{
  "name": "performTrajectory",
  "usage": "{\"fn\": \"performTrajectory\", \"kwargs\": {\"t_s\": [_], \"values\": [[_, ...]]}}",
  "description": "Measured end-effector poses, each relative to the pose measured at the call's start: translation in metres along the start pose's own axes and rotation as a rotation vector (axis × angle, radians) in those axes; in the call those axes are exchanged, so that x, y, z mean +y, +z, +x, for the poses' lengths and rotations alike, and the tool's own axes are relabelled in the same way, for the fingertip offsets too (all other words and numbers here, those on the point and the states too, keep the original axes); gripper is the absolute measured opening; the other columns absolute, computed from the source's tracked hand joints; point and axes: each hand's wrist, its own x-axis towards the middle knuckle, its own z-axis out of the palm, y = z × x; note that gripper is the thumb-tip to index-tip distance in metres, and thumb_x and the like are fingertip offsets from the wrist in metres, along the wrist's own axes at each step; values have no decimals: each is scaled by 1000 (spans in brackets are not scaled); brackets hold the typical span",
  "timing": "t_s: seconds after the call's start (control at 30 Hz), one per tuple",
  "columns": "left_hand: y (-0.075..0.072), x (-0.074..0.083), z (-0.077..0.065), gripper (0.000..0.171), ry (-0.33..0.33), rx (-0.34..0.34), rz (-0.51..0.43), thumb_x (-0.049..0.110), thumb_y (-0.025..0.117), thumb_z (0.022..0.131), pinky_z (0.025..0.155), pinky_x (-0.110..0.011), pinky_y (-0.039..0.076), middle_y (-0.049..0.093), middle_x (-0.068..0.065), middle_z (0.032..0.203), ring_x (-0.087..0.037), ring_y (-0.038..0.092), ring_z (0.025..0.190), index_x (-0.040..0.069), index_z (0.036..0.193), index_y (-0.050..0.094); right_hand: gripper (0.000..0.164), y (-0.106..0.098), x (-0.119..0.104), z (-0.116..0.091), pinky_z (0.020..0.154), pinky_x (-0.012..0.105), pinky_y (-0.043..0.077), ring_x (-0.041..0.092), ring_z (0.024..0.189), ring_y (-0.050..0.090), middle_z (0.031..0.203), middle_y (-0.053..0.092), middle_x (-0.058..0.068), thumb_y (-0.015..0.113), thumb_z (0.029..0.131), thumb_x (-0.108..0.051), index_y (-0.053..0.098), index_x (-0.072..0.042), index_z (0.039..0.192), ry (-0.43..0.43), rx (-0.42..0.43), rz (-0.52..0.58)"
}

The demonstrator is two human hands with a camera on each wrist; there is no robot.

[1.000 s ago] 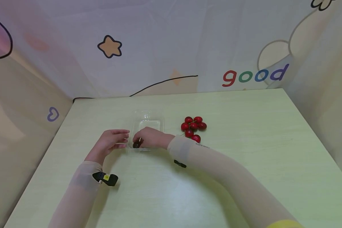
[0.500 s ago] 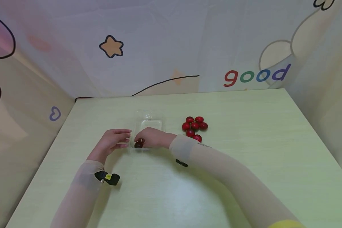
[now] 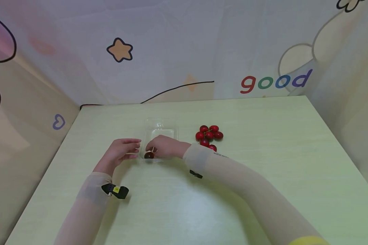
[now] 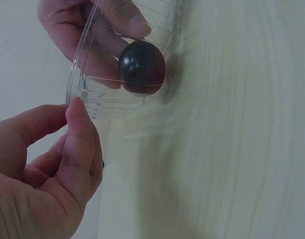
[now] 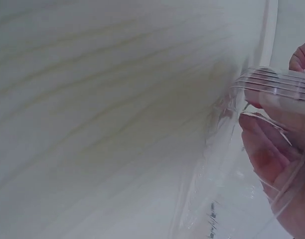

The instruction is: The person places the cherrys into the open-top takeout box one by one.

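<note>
Right hand (image 3: pixel 164 146) eased up | fingers loose beside cherry (image 3: pixel 148 155) | left fingers (image 4: pixel 76 149) pinch box rim (image 4: pixel 74 82)

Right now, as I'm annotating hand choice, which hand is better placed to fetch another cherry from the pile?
Probably the right hand: it is nearer the cherry pile, which lies right of the clear container. The left hand pinches the container's rim, farther away.

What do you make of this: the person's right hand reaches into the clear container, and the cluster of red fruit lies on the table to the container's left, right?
Not quite: the cluster of red fruit lies to the right of the clear container, as the head view shows. The right hand does reach into the container.
</note>
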Motion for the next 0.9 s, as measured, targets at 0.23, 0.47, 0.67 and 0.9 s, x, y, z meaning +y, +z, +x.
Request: {"fn": "performTrajectory", "kwargs": {"t_s": [0.23, 0.47, 0.67, 0.9], "values": [[-2, -1, -1, 45, -23, 4, 26, 15, 51, 107, 74, -15, 59, 54, -26, 148, -4, 62, 87, -2, 149, 49, 33, -5, 3, -3, 106, 34, 54, 24, 117, 67, 133, 70, 10, 61, 99, -2, 68, -4, 131, -5, 46, 44], [0, 0, 1, 45, -27, 8, 33, 17, 54, 107, 75, -15, 58, 57, -23, 144, -7, 62, 89, 0, 148, 51, 35, -24, 4, -18, 108, 36, 52, 26, 117, 68, 136, 68, 11, 65, 99, -10, 66, -4, 133, -12, 84, 3], [0, 0, 0, 45, -30, 12, 34, 17, 55, 106, 75, -15, 59, 58, -22, 143, -7, 62, 89, 0, 148, 51, 36, -37, 8, -36, 109, 36, 51, 24, 118, 66, 140, 66, 10, 65, 100, -14, 65, -5, 135, 19, 111, 4], [0, 0, 1, 45, -25, 16, 25, 16, 56, 106, 74, -15, 59, 62, -18, 135, -8, 62, 89, 0, 147, 52, 37, -45, 18, -58, 109, 39, 52, 25, 119, 66, 139, 67, 11, 68, 98, -16, 66, -7, 134, 41, 128, 18]]}}
